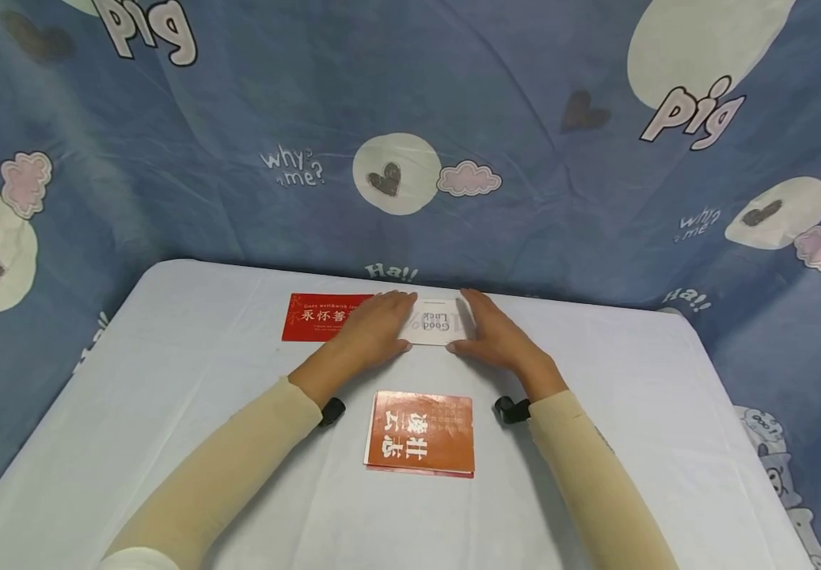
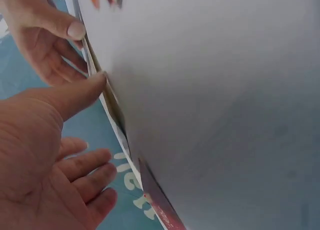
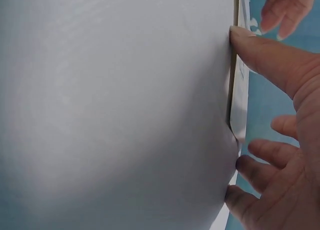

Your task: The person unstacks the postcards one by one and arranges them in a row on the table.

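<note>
Nearby, two beige sleeves (image 1: 218, 475) reached in over the table, with a small dark device (image 1: 512, 410) at each wrist. Between the forearms lay a small pile of orange-red cards (image 1: 420, 431), its top one printed with large white characters, a redder sheet peeking out along the near edge.

Beyond the pile, close to the table's far edge, a white card (image 1: 435, 336) lay flat between the two hands. It was pale and off-white, with "Good Luck" in dark letters, upside down from the near side, over larger, fainter grey marks. The left hand (image 1: 374, 321) was open at the card's left end, fingers extended and thumb against its near edge. The right hand (image 1: 499, 332) was open too, fingers apart, its thumb at the near edge by the right end.

To the left lay a bright red card (image 1: 317, 318) with white writing, its right part hidden by the left hand.

A white cloth (image 1: 168, 396) with faint creases covered the table. Past it hung a blue curtain (image 1: 239, 222) printed with cream blobs, dark hearts, pink clouds and words such as "pig" and "Ha!!".
</note>
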`<state>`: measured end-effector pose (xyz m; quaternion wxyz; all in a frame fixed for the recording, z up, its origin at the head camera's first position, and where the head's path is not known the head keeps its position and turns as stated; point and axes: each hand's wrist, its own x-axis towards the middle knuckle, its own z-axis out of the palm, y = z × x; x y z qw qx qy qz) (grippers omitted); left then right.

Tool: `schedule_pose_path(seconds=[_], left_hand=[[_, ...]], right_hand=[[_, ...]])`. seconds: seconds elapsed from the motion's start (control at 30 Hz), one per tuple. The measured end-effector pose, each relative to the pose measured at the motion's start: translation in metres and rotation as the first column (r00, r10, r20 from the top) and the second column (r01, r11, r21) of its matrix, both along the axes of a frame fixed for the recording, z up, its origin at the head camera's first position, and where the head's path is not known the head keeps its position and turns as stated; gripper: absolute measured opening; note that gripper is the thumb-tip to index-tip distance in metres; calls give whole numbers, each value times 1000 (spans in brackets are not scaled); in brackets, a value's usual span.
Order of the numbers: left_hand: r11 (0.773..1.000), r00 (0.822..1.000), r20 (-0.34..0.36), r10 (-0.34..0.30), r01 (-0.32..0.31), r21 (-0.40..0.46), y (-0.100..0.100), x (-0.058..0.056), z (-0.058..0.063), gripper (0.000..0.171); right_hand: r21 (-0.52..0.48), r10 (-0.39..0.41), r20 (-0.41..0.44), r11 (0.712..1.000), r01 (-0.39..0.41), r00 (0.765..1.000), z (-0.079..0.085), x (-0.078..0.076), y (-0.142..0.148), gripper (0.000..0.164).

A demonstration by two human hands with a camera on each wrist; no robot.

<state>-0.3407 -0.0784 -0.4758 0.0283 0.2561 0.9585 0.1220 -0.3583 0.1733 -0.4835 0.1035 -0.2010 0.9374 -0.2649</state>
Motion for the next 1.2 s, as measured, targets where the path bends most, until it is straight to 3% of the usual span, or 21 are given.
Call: schedule_pose_path(seconds=[0.23, 0.5, 0.63, 0.9, 1.07, 1.2], left_hand=[[999, 997, -73, 1, -3, -35, -2, 7, 0, 88], [995, 984, -166, -69, 55, -88, -5, 24, 8, 77], [990, 983, -152, -103, 87, -107, -5, 36, 15, 73], [983, 982, -92, -167, 158, -97, -6, 62, 26, 80], [977, 975, -95, -202, 195, -84, -9, 78, 25, 83], [972, 973, -56, -224, 219, -85, -12, 93, 24, 85]], right_hand=[[-32, 3, -59, 999, -5, 998, 7, 11, 3, 97], [-18, 57, -90, 998, -58, 994, 18, 37, 4, 92], [27, 84, -77, 996, -82, 994, 21, 54, 4, 92], [72, 144, -63, 988, -139, 988, 27, 89, 8, 94], [95, 178, -57, 981, -172, 982, 24, 106, 8, 96], [117, 202, -40, 973, -196, 979, 22, 119, 7, 102]])
